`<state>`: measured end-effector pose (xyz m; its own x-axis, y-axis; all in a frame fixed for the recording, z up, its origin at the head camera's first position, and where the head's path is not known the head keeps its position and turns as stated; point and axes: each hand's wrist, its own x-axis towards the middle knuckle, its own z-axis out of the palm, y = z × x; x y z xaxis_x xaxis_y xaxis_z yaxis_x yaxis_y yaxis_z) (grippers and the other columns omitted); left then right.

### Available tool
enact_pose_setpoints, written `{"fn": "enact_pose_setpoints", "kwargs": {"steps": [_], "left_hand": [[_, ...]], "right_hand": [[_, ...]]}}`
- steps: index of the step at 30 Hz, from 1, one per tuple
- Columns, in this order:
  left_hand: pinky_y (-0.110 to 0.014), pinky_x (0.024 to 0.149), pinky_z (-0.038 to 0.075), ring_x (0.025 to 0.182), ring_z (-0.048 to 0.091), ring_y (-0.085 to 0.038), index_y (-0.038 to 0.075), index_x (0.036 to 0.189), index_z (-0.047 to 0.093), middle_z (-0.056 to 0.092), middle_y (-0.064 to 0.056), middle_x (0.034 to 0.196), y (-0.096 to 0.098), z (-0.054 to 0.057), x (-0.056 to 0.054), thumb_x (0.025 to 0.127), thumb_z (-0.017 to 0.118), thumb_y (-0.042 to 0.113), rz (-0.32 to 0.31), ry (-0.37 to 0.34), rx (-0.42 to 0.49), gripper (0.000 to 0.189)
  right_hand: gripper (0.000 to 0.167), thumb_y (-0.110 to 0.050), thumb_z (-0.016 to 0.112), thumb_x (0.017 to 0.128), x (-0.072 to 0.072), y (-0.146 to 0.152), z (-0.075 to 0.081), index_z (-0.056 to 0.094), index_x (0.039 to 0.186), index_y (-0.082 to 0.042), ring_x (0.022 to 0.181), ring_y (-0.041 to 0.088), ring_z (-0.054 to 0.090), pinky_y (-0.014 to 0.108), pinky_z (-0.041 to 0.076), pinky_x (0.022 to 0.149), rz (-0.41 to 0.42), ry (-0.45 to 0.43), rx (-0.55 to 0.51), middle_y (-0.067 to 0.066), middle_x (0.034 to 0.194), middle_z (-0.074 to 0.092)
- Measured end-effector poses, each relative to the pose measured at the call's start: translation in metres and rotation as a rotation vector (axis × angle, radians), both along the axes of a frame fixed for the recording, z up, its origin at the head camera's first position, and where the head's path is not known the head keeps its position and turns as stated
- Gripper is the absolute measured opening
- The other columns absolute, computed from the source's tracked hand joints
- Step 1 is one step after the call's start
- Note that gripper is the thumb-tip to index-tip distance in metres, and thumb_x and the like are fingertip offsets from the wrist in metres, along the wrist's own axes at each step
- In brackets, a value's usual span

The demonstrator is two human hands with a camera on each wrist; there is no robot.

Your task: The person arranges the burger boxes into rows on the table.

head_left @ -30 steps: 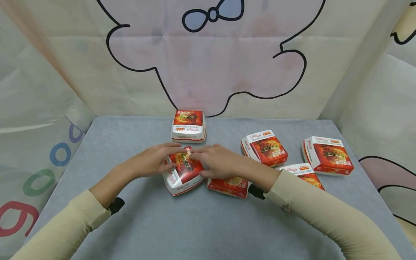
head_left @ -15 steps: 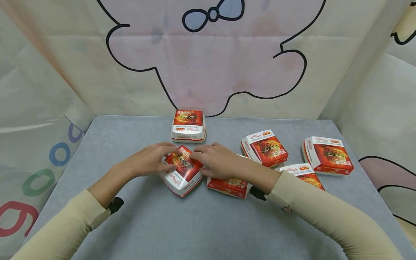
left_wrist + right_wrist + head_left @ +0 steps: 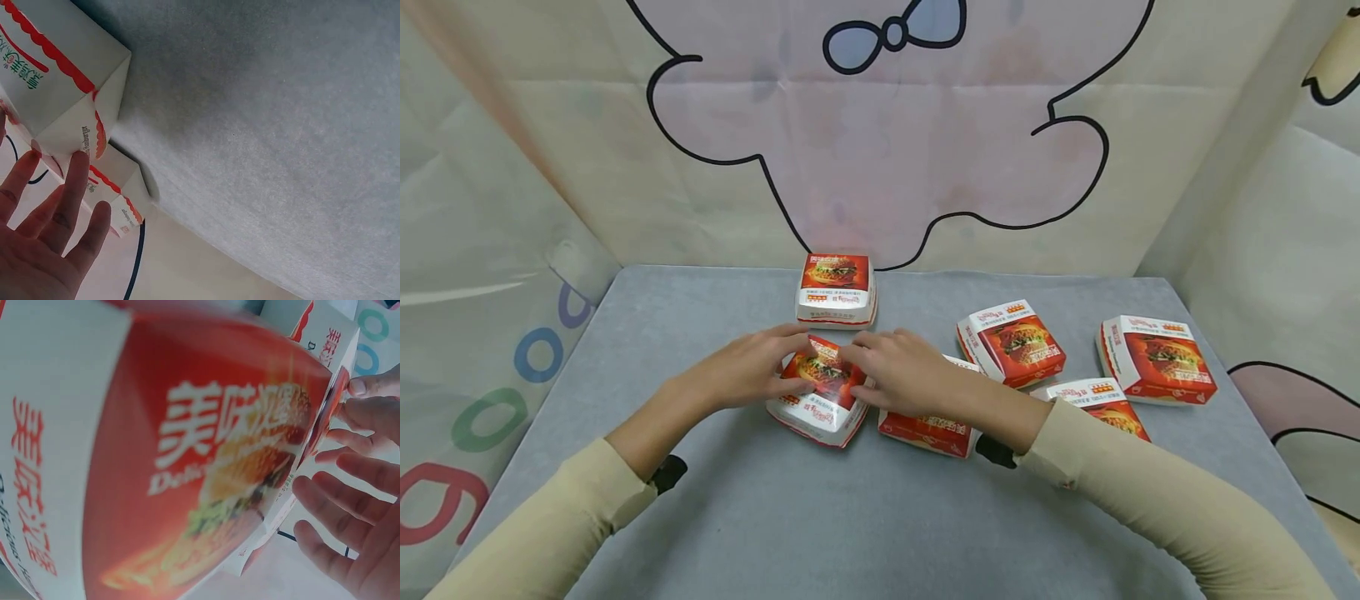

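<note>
Boxes, head view: one square red-and-white printed card burger box (image 3: 824, 395) lies on the grey-blue cloth-covered table (image 3: 790, 517), slightly askew, between both hands. Left hand (image 3: 747, 368) at its left side, thumb and index finger well apart, tips over the top; right hand (image 3: 895, 367) at the opposite side, fingers loosely spread, not wrapped round anything. Matching red-and-white card box (image 3: 835, 293) sits just behind; second white-banded red card box (image 3: 928, 432) partly under right hand and forearm. Left wrist view: fingers extended and splayed, one fingertip apparently against a white side wall; firmness of contact cannot be told. Right wrist view: second box fills foreground; fingers spread, pressure unclear. Judgement: adjust the central box with light, opposed fingertip pressure low on its walls, avoiding the top, and keep the right wrist clear of its neighbour.
</note>
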<state>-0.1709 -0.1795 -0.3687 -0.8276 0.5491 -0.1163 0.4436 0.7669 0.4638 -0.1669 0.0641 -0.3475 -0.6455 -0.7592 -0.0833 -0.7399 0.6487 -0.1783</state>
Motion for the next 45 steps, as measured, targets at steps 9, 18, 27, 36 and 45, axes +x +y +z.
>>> {"fn": "enact_pose_setpoints", "kwargs": {"steps": [9, 18, 27, 36, 45], "left_hand": [[-0.049, 0.092, 0.053, 0.125, 0.055, -0.037, 0.012, 0.116, 0.068, 0.047, -0.019, 0.149, 0.001, -0.002, 0.001, 0.084, 0.08, 0.038, 0.01, 0.026, -0.005, 0.043], [-0.029, 0.067, 0.051, 0.085, 0.059, -0.018, 0.012, 0.112, 0.064, 0.061, -0.005, 0.116, -0.002, -0.005, -0.001, 0.084, 0.08, 0.039, -0.028, 0.048, 0.019, 0.042], [-0.044, 0.089, 0.054, 0.111, 0.059, -0.027, 0.013, 0.117, 0.068, 0.058, -0.009, 0.135, -0.009, 0.0, -0.001, 0.077, 0.085, 0.037, -0.035, -0.014, 0.009, 0.05], [-0.054, 0.1, 0.047, 0.126, 0.054, -0.033, 0.011, 0.121, 0.068, 0.057, -0.014, 0.138, -0.015, -0.001, -0.003, 0.077, 0.086, 0.041, -0.025, -0.006, 0.016, 0.056], [-0.056, 0.104, 0.042, 0.134, 0.047, -0.037, 0.011, 0.125, 0.067, 0.052, -0.017, 0.144, -0.015, -0.004, -0.006, 0.079, 0.085, 0.037, -0.011, -0.03, 0.046, 0.056]], "right_hand": [[0.051, -0.049, 0.069, 0.09, 0.0, -0.001, -0.002, 0.066, 0.125, -0.011, 0.076, 0.012, 0.058, 0.037, 0.053, 0.082, -0.026, 0.015, 0.022, 0.003, 0.107, 0.066], [0.063, -0.054, 0.069, 0.089, -0.001, -0.003, -0.003, 0.06, 0.135, -0.011, 0.094, 0.017, 0.063, 0.035, 0.054, 0.087, -0.061, -0.03, 0.057, 0.008, 0.123, 0.064], [0.062, -0.052, 0.068, 0.09, -0.004, -0.003, -0.005, 0.059, 0.138, -0.013, 0.109, 0.021, 0.063, 0.043, 0.049, 0.098, -0.073, -0.055, 0.068, 0.008, 0.133, 0.06], [0.06, -0.051, 0.068, 0.091, -0.01, -0.003, -0.008, 0.06, 0.136, -0.013, 0.119, 0.023, 0.06, 0.047, 0.045, 0.102, -0.079, -0.067, 0.08, 0.008, 0.138, 0.058], [0.059, -0.05, 0.066, 0.093, -0.016, -0.001, -0.01, 0.06, 0.137, -0.011, 0.116, 0.024, 0.061, 0.046, 0.045, 0.104, -0.072, -0.089, 0.057, 0.009, 0.139, 0.056]]}}
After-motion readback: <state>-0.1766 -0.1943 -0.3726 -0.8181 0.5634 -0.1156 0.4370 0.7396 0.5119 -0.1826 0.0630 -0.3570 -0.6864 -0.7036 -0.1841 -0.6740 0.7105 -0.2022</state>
